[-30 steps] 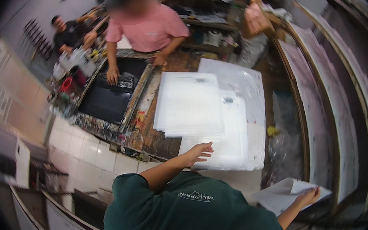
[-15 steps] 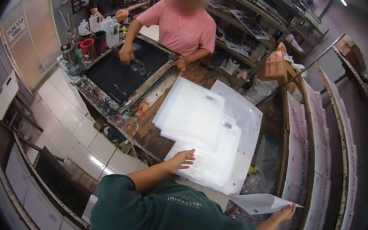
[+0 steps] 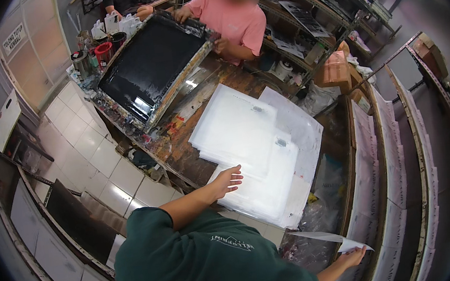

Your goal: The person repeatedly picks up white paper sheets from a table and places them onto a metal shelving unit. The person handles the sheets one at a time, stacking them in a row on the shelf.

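My left hand (image 3: pixel 226 182) is open, its fingers stretched out over the near left edge of a stack of white sheets (image 3: pixel 241 133). Small dark prints show on some of those sheets, which lie overlapping on the worn wooden table. Low on the right, my right hand (image 3: pixel 353 257) grips a thin white sheet (image 3: pixel 350 244) by its edge, beside the rack. Across the table, a co-worker in a pink shirt (image 3: pixel 234 16) has both hands on a screen-printing frame (image 3: pixel 154 65) with black ink on its mesh. That frame is tilted, its far side raised.
Shelved racks of printed white sheets stand close on my right (image 3: pixel 360 170) and on my left (image 3: pixel 51 257). Ink cans (image 3: pixel 103 53) crowd the table's far left corner. Cardboard boxes (image 3: pixel 333 71) sit at the back right. Another person (image 3: pixel 122 0) sits farther back.
The co-worker's hand has left the mesh, and the frame's far side has tilted up. The sheet in my right hand has shifted slightly toward the rack. My left hand stays over the stack.
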The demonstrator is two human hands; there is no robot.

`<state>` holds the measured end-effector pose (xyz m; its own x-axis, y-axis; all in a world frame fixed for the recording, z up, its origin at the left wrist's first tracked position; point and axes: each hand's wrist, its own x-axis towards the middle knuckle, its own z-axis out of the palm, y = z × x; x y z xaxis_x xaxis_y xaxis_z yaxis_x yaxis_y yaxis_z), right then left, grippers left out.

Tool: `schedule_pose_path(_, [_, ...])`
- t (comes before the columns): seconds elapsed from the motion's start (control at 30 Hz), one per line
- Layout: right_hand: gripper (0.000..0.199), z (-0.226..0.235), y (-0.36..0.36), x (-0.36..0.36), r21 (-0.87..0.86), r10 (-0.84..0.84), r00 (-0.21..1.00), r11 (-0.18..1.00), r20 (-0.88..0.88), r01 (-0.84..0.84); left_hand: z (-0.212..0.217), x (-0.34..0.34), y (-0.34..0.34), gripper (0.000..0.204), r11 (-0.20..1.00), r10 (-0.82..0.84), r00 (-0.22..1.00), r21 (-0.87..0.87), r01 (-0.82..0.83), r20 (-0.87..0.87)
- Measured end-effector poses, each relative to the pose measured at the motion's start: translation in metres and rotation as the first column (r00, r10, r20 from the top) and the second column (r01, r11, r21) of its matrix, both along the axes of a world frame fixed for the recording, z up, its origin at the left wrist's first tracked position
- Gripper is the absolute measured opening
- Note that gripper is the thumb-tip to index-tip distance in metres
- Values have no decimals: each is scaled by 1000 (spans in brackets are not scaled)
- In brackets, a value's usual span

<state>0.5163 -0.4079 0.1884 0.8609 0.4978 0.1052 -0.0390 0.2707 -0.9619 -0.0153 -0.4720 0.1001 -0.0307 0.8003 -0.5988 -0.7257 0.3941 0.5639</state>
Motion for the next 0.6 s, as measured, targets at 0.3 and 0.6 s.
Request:
schedule_pose_path(0.3, [36, -16, -34, 4, -33, -129, 991, 991, 25, 130, 2, -9, 18, 59, 999, -41, 999, -3, 41, -5])
schedule_pose_path(0.6, [34, 2, -52, -11, -54, -100, 994, 993, 33, 101, -44, -53, 47, 66, 904, 372, 910, 150, -400, 183])
